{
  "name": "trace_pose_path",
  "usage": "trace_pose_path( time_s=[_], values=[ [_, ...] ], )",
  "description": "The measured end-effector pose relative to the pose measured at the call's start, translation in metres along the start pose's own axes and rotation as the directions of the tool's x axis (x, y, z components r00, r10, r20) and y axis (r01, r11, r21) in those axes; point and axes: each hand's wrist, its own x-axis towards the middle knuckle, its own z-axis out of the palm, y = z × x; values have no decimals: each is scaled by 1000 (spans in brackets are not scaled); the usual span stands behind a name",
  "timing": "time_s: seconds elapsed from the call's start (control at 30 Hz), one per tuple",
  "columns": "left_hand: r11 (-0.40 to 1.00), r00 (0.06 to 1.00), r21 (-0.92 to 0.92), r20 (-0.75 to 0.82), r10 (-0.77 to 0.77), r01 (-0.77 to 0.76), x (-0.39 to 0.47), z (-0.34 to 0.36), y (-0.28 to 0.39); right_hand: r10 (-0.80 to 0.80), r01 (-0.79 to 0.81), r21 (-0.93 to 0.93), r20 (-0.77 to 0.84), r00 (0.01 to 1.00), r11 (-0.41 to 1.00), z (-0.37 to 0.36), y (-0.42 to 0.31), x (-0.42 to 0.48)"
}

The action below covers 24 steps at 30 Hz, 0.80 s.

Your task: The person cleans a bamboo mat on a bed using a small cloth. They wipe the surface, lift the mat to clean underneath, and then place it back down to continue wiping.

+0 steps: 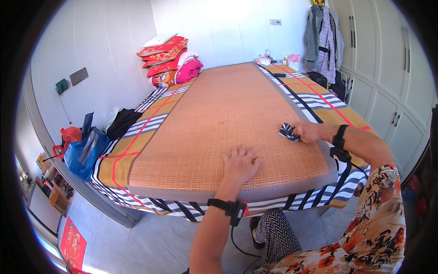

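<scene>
A long brown woven mat with a grey border (219,116) lies on a bed over a plaid sheet (342,113). My left hand (240,166) rests flat on the mat near its front edge, fingers spread, with nothing in it. To the right, close to the mat's right border, my right hand (307,132) grips a bunched dark blue and white striped cloth (288,132), which touches the mat. Both of my wrists wear black straps with small devices and cables.
Red pillows (164,51) and a pink quilt (190,71) are stacked at the back left. A blue bag (82,150) and black cloth (123,122) lie on the left edge. A dark object (279,75) and small packages (262,61) sit at the back right, near white wardrobes (383,68).
</scene>
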Motion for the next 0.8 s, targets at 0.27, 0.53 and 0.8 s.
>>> trace_pose_path(
  time_s=[0.27,0.53,0.8],
  values=[
    [999,998,16,45,-35,35,0,-3,3,-125,108,164,96,988,981,-21,-66,-67],
    [997,994,-62,109,-31,38,3,-7,2,-209,78,568,170,963,819,-28,-77,-79],
    [1000,1000,-12,-6,-1,1,-3,5,-3,522,-251,707,-193,831,661,-28,2,-2]
  ],
)
